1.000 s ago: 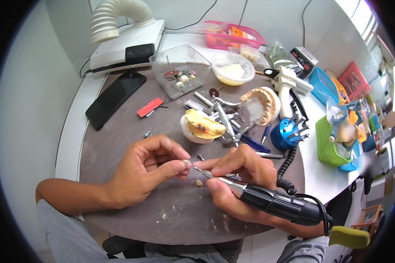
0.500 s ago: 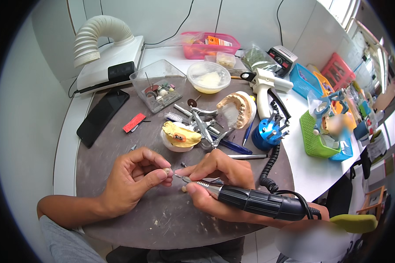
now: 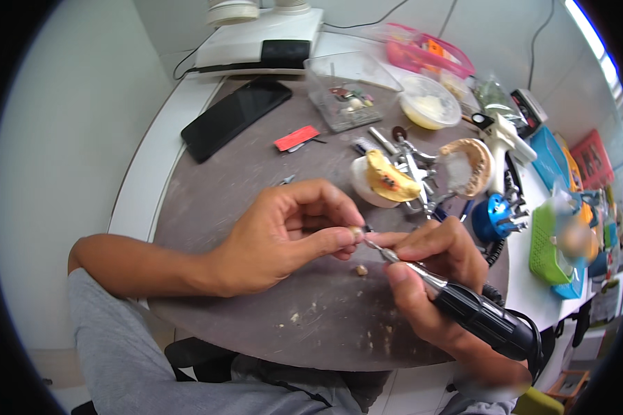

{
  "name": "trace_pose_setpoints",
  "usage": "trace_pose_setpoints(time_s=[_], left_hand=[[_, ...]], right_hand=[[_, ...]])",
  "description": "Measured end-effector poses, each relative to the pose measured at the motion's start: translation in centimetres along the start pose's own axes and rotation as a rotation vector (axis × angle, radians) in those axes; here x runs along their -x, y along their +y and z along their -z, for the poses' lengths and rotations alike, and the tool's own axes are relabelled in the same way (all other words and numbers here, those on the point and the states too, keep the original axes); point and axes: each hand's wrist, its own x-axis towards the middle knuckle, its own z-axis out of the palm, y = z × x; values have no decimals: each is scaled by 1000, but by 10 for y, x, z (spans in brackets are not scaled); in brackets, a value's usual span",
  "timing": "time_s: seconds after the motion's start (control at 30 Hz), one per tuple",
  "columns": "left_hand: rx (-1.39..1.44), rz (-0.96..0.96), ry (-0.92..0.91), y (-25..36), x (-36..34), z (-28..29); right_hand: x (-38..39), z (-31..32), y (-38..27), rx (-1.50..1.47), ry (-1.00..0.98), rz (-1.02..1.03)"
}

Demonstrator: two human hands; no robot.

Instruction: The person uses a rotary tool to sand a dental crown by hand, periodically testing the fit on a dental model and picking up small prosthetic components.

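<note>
Pinched between the thumb and fingertips of my left hand (image 3: 284,232) is a small cream dental crown (image 3: 356,234), partly covered by the fingers. My right hand (image 3: 446,259) grips a black and silver rotary handpiece (image 3: 474,311) like a pen. Its thin metal bur (image 3: 374,245) points at the crown; whether they touch is hard to tell. Just below lies another small cream piece (image 3: 361,270) on the brown table (image 3: 235,332). Beyond my hands stands a dental articulator (image 3: 412,162) with a yellow jaw cast (image 3: 391,178) and a beige tooth model (image 3: 475,162).
A blue bur holder (image 3: 495,216) stands right of my right hand. Farther back are a black phone (image 3: 235,117), a red strip (image 3: 296,137), a clear box of polishing bits (image 3: 349,104) and a round tub (image 3: 430,104). Green basket (image 3: 547,242) stands far right.
The view has turned, so the table's things and both hands appear farther right. My hands stay together with the crown and handpiece, whose body now slants more steeply down to the right.
</note>
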Motion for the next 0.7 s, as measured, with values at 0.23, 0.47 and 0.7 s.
trace_pose_setpoints(time_s=[0.23,0.47,0.7], left_hand=[[-41,9,-23,1,1,1],[-43,26,-24,1,-1,1],[-38,28,-23,2,0,1]], right_hand=[[-3,-2,-3,-43,-33,-20],[-4,1,-2,-27,-59,-24],[-4,2,0,-1,-78,0]])
